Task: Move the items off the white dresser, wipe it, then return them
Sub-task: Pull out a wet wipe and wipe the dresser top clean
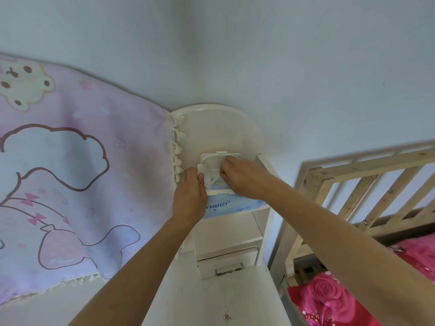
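Note:
A light blue pack of wet wipes (231, 207) lies on the upper shelf of the white dresser (219, 130), its white flip lid (219, 158) standing open. My left hand (189, 196) pinches a white wipe (204, 176) at the pack's left side, thumb on top of it. My right hand (244, 178) rests on the pack's opening with curled fingers; whether they grip a wipe or only press the pack is hidden. The dresser's lower white surface (211, 300) shows a few small brown marks near the front.
A pink cartoon-print cloth with white fringe (70, 175) covers the dresser's left part. A small drawer with a metal handle (228, 267) sits below the shelf. A wooden bed rail (367, 184) and pink rose bedding (334, 300) are on the right. The wall is behind.

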